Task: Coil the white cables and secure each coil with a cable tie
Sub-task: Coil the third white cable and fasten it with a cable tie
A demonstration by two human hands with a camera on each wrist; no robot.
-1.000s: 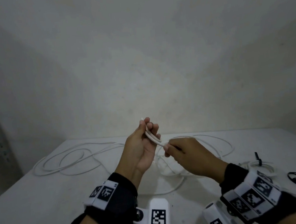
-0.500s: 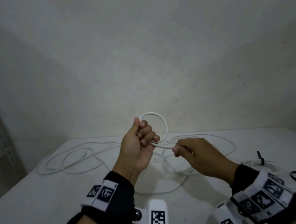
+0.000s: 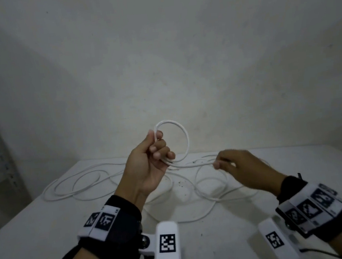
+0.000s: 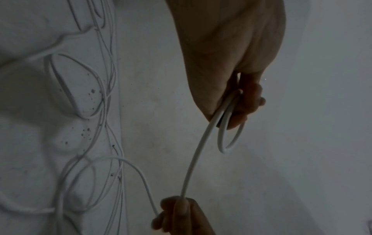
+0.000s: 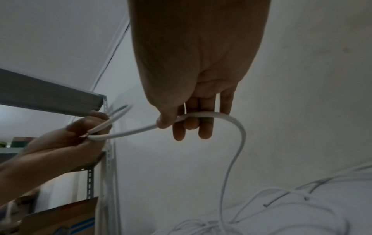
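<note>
Two hands hold a white cable up over a white table.

The table [image 3: 40, 238] has loose loops of cable lying on it, with a metal shelf [image 5: 50, 101] off to the left. The left hand [image 3: 146, 165] has its fingers curled tight around one round loop of the white cable [image 3: 184, 136]. The right hand [image 3: 243, 168] pinches the same cable between thumb and fingers, near the left hand.

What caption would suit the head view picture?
Left hand holds a first loop of white cable while the right hand pinches the strand above the table.
</note>
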